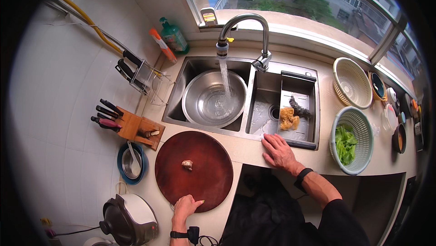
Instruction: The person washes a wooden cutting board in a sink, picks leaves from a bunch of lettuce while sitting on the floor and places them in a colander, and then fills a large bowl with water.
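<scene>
My left hand (185, 206) rests on the near rim of a round, dark red-brown chopping board (202, 175), its thumb stretched across the wood and nothing visible in its grasp. A small brown and pale lump, perhaps ginger (187, 164), lies on the board. My right hand (279, 154) is laid flat on the counter by the front edge of the sink, fingers spread and empty. From a curved faucet (247, 17) water runs into a steel basin (193, 110) standing in the left sink bowl; the basin holds some water.
A yellow sponge (287, 118) and a dark scouring pad (299, 107) lie in the right sink bowl (261, 125). Leafy greens (346, 144) fill a pale colander (365, 141); a cream basket (352, 82) stands behind. Left are a knife block (131, 123), blue bowl (125, 173) and rice cooker (136, 214).
</scene>
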`<state>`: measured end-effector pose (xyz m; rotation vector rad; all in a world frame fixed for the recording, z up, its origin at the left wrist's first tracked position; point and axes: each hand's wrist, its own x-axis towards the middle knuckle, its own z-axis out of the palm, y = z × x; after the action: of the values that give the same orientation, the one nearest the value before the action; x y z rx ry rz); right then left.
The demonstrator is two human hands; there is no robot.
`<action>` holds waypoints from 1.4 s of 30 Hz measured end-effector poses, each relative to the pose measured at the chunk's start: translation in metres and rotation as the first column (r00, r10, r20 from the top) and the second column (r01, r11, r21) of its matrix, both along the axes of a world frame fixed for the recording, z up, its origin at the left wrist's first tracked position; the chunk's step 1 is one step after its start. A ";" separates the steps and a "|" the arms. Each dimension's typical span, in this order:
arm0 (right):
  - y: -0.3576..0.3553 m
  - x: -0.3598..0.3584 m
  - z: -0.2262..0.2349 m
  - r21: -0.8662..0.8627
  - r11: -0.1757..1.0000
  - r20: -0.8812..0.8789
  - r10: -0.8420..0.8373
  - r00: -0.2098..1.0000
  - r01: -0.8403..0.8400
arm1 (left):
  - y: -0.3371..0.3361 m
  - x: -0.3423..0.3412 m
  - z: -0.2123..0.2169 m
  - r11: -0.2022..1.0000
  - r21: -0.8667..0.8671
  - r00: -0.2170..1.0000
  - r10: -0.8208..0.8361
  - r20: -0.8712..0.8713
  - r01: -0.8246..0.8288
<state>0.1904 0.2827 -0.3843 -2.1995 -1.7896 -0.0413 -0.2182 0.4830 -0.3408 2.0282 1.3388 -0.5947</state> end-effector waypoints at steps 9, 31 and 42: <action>-0.001 0.000 0.002 0.012 1.000 -0.001 0.020 1.000 -0.020 | 0.001 0.003 0.000 1.000 -0.027 0.999 -0.005 -0.033 0.004; -0.083 -0.015 0.006 0.155 0.988 -0.225 0.036 0.974 -0.001 | -0.036 0.134 0.026 0.952 -0.251 0.828 -0.007 0.560 0.178; -0.283 -0.017 0.038 0.032 0.831 -0.612 -0.422 0.668 0.555 | -0.097 0.279 0.018 0.869 -0.219 0.674 -0.163 0.721 0.444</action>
<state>0.1732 -0.0003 -0.3468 -2.1448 -0.7842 0.2832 0.0603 0.3856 -0.3228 1.8647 0.3865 -0.1652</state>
